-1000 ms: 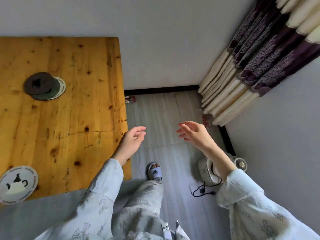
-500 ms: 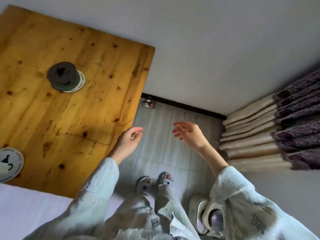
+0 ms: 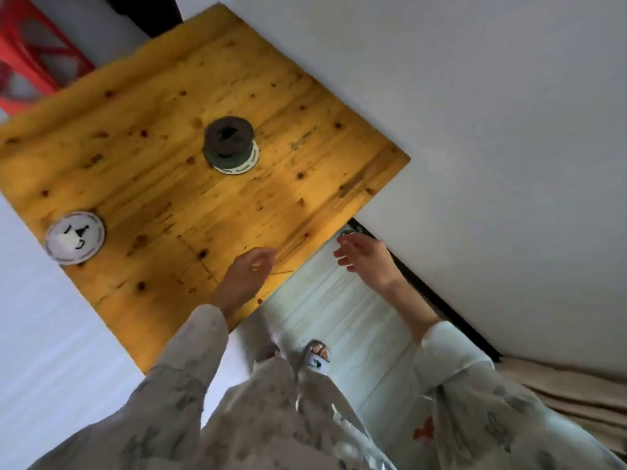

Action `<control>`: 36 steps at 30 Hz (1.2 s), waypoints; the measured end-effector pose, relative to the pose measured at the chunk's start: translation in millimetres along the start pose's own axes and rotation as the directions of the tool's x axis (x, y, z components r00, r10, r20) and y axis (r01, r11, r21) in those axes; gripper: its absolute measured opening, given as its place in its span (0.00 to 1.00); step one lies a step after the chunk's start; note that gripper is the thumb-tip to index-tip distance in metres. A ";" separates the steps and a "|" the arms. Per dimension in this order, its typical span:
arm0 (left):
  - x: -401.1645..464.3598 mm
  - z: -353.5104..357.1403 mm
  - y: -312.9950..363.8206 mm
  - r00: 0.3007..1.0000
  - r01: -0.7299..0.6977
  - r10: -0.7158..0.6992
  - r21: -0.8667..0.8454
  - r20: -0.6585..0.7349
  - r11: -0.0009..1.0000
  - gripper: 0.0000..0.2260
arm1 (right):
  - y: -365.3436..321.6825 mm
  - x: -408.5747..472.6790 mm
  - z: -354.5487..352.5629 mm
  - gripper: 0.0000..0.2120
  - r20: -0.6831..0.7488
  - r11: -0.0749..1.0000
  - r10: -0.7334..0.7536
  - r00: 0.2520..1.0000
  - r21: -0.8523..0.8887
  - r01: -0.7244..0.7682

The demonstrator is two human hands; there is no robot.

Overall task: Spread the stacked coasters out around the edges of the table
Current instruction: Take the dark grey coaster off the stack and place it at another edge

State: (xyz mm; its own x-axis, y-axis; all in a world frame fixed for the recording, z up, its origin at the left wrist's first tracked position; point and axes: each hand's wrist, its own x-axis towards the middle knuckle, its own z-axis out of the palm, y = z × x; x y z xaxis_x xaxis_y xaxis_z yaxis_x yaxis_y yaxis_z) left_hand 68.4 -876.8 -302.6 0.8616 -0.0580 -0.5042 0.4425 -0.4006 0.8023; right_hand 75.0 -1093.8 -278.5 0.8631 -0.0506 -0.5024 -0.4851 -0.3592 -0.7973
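The left hand (image 3: 245, 278) hangs over the near edge of the wooden table (image 3: 163, 106), its fingers (image 3: 260, 257) loosely curled and slack, gripping nothing; whether they touch the boards cannot be told. The right hand (image 3: 368, 257) is off the table, over the pale plank floor (image 3: 342, 310), palm turned inward with the fingers (image 3: 344, 247) spread and empty. The stacked coasters (image 3: 230, 144) sit well beyond the left fingertips, toward the middle of the tabletop: a dark round coaster on top, a greenish one under it, and a white one with printed lettering peeking out at the bottom edge. A single white coaster (image 3: 75, 237) printed with a teapot and cup lies flat far to the left of the left fingers, close to the table's edge on that side. Both forearms wear pale patterned sleeves (image 3: 190, 354). Below the hands, between them, a slippered foot (image 3: 318, 356) stands on the floor. A red object (image 3: 30, 59), blurred, shows past the far corner of the table, and a grey wall (image 3: 492, 130) runs beyond the right fingers.
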 end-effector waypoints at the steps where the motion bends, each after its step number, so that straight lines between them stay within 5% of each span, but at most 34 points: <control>1: 4.7 -1.9 0.1 1.000 0.012 -0.013 -0.020 -0.025 1.000 0.06 | -4.3 10.5 0.3 0.13 0.022 0.999 -0.016 1.000 -0.033 0.017; 9: 63.1 -27.0 -9.4 0.982 0.128 -0.127 0.001 -0.142 0.992 0.11 | -32.4 98.4 34.2 0.13 0.202 0.984 0.000 0.979 -0.176 0.037; 20: 189.4 -104.8 -20.7 0.964 0.230 -0.180 0.275 -0.196 0.933 0.22 | -91.8 241.5 100.5 0.13 0.212 0.945 0.093 0.973 -0.327 -0.019; 26: 218.7 -123.4 -48.6 0.957 0.290 -0.242 0.580 -0.161 0.761 0.34 | -119.4 309.6 138.0 0.15 0.229 0.909 0.061 0.971 -0.415 0.041; 36: 223.9 -115.3 -64.0 0.952 0.307 -0.237 0.651 -0.195 0.694 0.43 | -144.6 361.2 177.5 0.15 -0.038 0.938 0.060 0.997 -0.339 -0.069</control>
State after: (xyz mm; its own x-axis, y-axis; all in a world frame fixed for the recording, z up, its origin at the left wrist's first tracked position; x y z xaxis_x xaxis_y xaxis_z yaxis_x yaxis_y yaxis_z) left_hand 261.6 -758.8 -430.0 0.7636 0.2183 -0.6077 0.4095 -0.8914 0.1943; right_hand 432.1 -894.7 -404.0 0.8373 -0.1079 -0.5360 -0.4675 -0.6497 -0.5995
